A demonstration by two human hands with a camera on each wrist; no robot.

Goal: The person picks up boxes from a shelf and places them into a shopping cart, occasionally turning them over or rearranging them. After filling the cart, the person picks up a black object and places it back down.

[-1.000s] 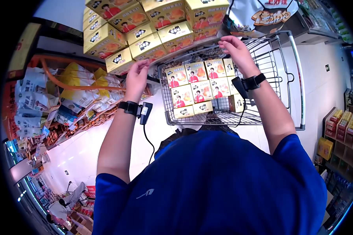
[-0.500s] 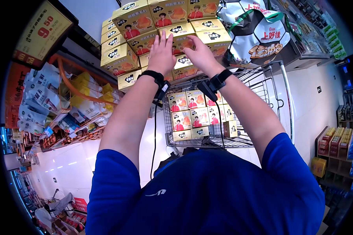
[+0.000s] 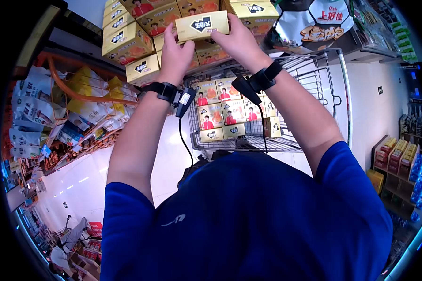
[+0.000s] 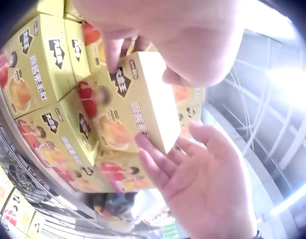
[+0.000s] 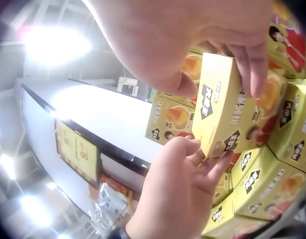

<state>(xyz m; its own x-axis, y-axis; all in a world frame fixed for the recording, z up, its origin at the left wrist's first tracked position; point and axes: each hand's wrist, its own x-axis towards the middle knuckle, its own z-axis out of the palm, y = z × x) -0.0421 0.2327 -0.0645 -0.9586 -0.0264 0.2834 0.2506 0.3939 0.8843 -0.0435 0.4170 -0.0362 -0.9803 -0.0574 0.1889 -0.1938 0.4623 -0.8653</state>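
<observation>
Both hands hold one yellow snack box (image 3: 201, 27) just in front of a stack of matching boxes (image 3: 140, 70). My left hand (image 3: 178, 58) grips its left end, and my right hand (image 3: 244, 47) grips the opposite end with the thumb on the near face. In the left wrist view the box (image 4: 128, 104) is tilted between the two hands, its front printed with food and a person in red. The right wrist view has the fingers of my right hand (image 5: 192, 40) over one end of the box (image 5: 217, 104), my left hand (image 5: 177, 189) at the other.
Below the stack stands a wire shopping cart (image 3: 309, 84) holding several yellow boxes (image 3: 234, 110). To the left is an orange rack (image 3: 70, 96) of bagged goods. A large white and black bag (image 3: 323, 23) sits right of the stack. A price sign (image 5: 76, 152) stands beyond it.
Both hands went from apart above the cart to the stack, and now hold a box lifted out in front of it. The head view has shifted along the way.
</observation>
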